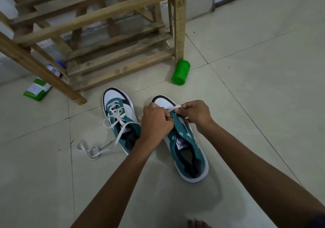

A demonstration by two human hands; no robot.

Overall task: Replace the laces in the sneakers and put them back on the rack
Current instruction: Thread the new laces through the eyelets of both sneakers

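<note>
Both hands (156, 122) pinch lace (173, 108) over sneaker (186, 145).

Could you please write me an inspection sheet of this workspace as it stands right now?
Surface: pale tiled floor, dark specks.
Job's things: left sneaker laced and tied; right sneaker mostly unlaced, eyelets empty; white lace at its toe end; wooden rack, no shoes seen on it.
Clutter: loose lace on floor; green container by the rack leg; green-white box; blue-white bottle.
Hands: left hand and right hand both pinch the white lace.
Cables: nothing seen.
Surroundings: white wall.
</note>
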